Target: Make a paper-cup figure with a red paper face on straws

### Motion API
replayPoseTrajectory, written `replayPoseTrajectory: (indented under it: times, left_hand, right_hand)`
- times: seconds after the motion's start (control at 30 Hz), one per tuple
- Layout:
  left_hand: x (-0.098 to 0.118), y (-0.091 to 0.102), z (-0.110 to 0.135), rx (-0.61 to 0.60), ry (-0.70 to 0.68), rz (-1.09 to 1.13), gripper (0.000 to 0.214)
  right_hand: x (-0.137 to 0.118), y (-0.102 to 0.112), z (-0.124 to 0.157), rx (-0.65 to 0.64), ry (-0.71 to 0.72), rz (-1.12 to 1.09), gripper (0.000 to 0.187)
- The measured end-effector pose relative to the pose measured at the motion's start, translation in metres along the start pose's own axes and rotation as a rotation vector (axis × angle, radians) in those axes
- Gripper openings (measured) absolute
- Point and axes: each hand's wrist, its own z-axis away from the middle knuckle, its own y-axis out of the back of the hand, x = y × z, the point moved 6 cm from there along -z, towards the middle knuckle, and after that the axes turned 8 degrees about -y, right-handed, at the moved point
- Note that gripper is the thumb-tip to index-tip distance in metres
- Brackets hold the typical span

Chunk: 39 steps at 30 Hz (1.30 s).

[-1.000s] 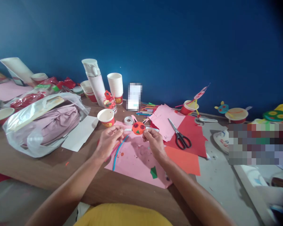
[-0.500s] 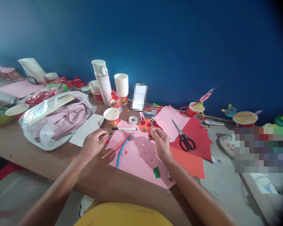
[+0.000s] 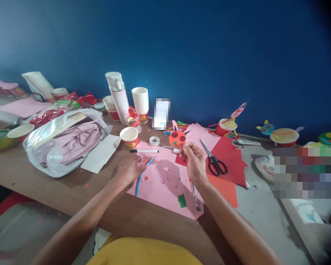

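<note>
My right hand (image 3: pixel 196 162) pinches the lower edge of an orange paper animal face (image 3: pixel 177 139). The cutout has dark-patterned red eyes, a green triangular nose and two ears, one pink and one dark. Over the left side of the pink sheet (image 3: pixel 165 191), my left hand (image 3: pixel 129 170) covers much of the coloured pencils (image 3: pixel 146 161). Its fingers are blurred, so whether they grip one is unclear. Close to it lie a blue strip (image 3: pixel 138 184) and a black-and-white marker (image 3: pixel 144 151). A pen (image 3: pixel 195 197) lies below my right wrist.
Scissors (image 3: pixel 214 162) rest on red paper right of my right hand. A paper cup (image 3: pixel 129 137), a tape roll (image 3: pixel 154 141), stacked cups (image 3: pixel 140 103) and a flask (image 3: pixel 118 97) stand behind. A plastic bag (image 3: pixel 66 147) lies left. Decorated cups (image 3: pixel 284 137) line the right.
My left hand has moved right, onto the pencils. My right hand has shifted slightly up and right with the orange face, revealing more of the pen under its wrist.
</note>
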Motion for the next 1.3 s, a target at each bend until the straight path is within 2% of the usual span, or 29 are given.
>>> replayPoseTrajectory:
  times: [0.1,0.23,0.37,0.47,0.57,0.7,0.97,1.13,1.3]
  left_hand:
    - [0.003,-0.008,-0.002,-0.059,-0.110,-0.214,0.022]
    - [-0.001,-0.011,0.000,-0.059,-0.057,-0.181,0.021]
    - [0.013,-0.010,0.002,-0.109,-0.033,-0.114,0.021]
    - [0.019,-0.012,0.002,-0.167,0.052,0.096,0.019]
    - [0.013,-0.020,0.002,-0.171,0.176,0.456,0.020]
    - [0.012,-0.029,0.000,-0.174,0.185,0.779,0.024]
    - [0.039,-0.032,-0.002,-0.299,0.156,0.906,0.023]
    - [0.050,-0.035,0.003,-0.423,0.160,0.979,0.030]
    - [0.059,-0.041,0.009,-0.506,0.166,1.010,0.037]
  right_hand:
    - [0.001,0.000,0.000,-0.006,-0.003,0.009,0.019]
    - [0.004,-0.001,0.001,-0.014,-0.010,0.005,0.017]
    - [0.006,-0.004,0.001,-0.031,-0.014,-0.011,0.017]
    - [0.007,-0.005,0.001,-0.037,-0.015,-0.020,0.017]
    - [0.005,-0.005,0.002,-0.030,-0.009,-0.030,0.017]
    - [-0.001,-0.004,0.004,-0.024,0.009,-0.054,0.017]
    - [-0.011,-0.003,0.004,-0.039,0.027,-0.157,0.018]
    - [-0.006,-0.004,0.003,-0.046,-0.038,-0.244,0.017]
    - [0.003,-0.004,0.005,0.013,-0.141,-0.306,0.017]
